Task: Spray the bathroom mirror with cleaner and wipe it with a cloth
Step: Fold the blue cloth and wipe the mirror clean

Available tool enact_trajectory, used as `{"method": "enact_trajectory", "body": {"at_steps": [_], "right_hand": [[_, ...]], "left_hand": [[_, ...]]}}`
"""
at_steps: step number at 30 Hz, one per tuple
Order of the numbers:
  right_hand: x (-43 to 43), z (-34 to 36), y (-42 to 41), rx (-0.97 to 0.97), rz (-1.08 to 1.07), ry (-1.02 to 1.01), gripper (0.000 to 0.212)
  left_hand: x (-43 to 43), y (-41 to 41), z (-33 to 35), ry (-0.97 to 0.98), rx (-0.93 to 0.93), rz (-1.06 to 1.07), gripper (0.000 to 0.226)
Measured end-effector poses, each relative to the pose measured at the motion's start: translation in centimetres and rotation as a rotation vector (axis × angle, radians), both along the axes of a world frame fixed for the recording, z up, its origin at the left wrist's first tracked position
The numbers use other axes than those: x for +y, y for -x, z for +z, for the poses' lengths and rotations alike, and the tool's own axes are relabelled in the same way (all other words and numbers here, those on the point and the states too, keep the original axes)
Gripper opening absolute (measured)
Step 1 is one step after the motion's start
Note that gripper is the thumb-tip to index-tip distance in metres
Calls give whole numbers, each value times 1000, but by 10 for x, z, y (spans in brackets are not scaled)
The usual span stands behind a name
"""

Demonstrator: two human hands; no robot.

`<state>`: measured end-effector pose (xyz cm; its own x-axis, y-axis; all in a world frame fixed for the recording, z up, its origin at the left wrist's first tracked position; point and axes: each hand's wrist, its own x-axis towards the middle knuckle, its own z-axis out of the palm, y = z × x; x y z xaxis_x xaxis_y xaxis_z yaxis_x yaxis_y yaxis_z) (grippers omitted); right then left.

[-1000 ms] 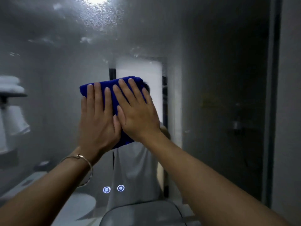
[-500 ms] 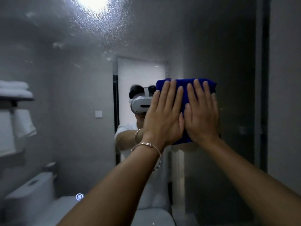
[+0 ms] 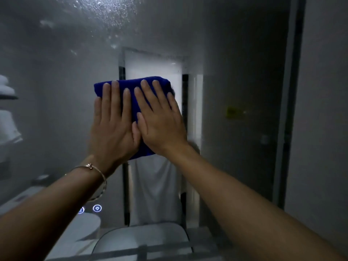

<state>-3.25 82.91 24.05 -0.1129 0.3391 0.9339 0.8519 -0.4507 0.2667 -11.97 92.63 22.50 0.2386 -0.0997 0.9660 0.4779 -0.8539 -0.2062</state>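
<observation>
Cloth [image 3: 135, 102] solid deep blue, no pattern. Mirror [image 3: 235, 53] hazy grey, speckled with white droplets toward the top. Bracelet [image 3: 90, 167] on left wrist rose gold. Two round icons [image 3: 97, 208] near bottom left glow white-blue. Smudge [image 3: 232, 111] at right yellow-green. Reflected shirt [image 3: 154, 185] plain white; reflected towels [image 3: 7, 127] far left white. Wall [image 3: 323, 110] at right pale grey.

L hand [image 3: 111, 129] beside R hand [image 3: 162, 127], on cloth [image 3: 135, 95], on mirror [image 3: 235, 53]

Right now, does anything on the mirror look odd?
Spray droplets cling to the top of the mirror, above the blue cloth that the left hand and right hand press flat. A blurred yellow mark sits right of the cloth; stain or reflection, I cannot tell.
</observation>
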Motion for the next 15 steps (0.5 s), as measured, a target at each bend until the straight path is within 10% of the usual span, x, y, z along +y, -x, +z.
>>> {"method": "enact_trajectory", "body": {"at_steps": [15], "right_hand": [[-204,-6,-187,165,-99,-151,53]], "left_hand": [[-207,-174,20,-39,199,-73,63]]}}
